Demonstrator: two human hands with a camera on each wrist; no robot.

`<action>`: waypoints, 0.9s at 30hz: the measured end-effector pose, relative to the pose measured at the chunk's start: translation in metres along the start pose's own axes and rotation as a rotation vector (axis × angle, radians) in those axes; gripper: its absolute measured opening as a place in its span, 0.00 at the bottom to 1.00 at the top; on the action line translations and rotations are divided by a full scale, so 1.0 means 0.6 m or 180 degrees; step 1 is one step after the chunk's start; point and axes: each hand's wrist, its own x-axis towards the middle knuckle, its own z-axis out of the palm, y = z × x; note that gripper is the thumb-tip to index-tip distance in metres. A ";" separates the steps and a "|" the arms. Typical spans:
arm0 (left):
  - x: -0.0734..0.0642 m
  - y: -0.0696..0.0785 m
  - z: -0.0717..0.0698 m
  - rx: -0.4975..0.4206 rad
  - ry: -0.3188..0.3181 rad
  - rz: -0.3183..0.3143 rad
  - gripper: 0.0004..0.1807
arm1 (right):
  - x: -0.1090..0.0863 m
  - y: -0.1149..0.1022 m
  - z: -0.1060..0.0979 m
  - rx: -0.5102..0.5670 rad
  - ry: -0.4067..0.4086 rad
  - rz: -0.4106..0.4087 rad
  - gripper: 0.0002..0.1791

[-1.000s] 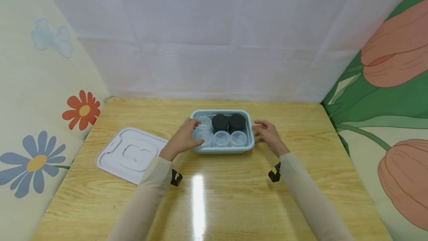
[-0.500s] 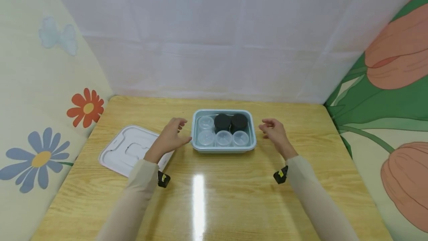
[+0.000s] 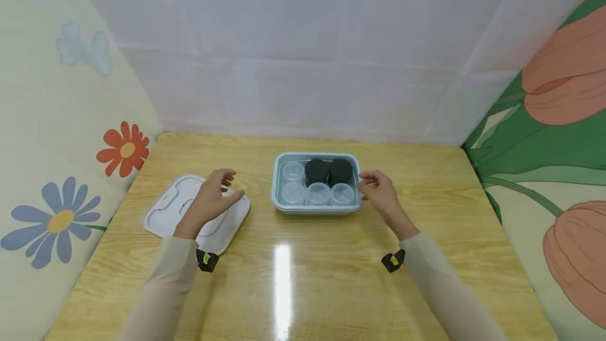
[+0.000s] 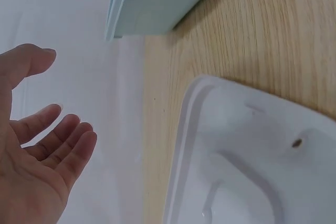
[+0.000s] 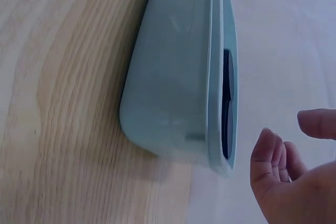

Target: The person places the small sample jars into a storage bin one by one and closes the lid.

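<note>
A light blue plastic box (image 3: pixel 316 209) stands on the table, holding several small clear cups (image 3: pixel 318 193) and two black-topped round containers (image 3: pixel 340 171). Its white lid (image 3: pixel 236 220) lies flat to the left. My left hand (image 3: pixel 208 201) hovers over that lid with fingers loosely bent and thumb apart, holding nothing. In the left wrist view, a gap separates the fingers from the lid. By the box's right end is my right hand (image 3: pixel 381 193), its fingers relaxed and nothing in them. The right wrist view shows it apart from the box wall (image 5: pixel 168 77).
The wooden table (image 3: pixel 331 278) reaches back to a white cloth backdrop (image 3: pixel 303 57). Flower-patterned cloths stand at the left (image 3: pixel 47 136) and right (image 3: pixel 558 162). A black wrist device (image 3: pixel 206 261) sits at each cuff.
My left hand has moved left, from the box's left end to above the lid. The right hand shifted slightly away, then back towards the box. The box's contents look the same.
</note>
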 end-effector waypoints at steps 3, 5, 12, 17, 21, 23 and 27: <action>-0.007 -0.009 -0.009 0.0007 0.0064 -0.0027 0.30 | -0.008 -0.004 0.013 0.0051 -0.0093 -0.0029 0.19; -0.011 -0.014 -0.015 0.0017 0.0086 -0.0050 0.30 | -0.013 -0.006 0.023 0.0065 -0.0153 -0.0036 0.19; -0.034 -0.039 -0.038 0.0062 0.0176 -0.0164 0.30 | -0.029 -0.011 0.057 0.0111 -0.0386 -0.0112 0.17; -0.051 -0.053 -0.056 0.0121 0.0262 -0.0285 0.30 | -0.044 -0.018 0.081 0.0245 -0.0591 -0.0193 0.17; -0.061 -0.066 -0.065 0.0143 0.0403 -0.0311 0.29 | -0.055 -0.022 0.100 0.0348 -0.0791 -0.0237 0.17; -0.066 -0.071 -0.069 0.0143 0.0443 -0.0367 0.28 | -0.060 -0.024 0.108 0.0376 -0.0895 -0.0254 0.18; -0.081 -0.080 -0.077 0.0150 0.0475 -0.0532 0.29 | -0.066 -0.024 0.127 0.0402 -0.1104 -0.0274 0.17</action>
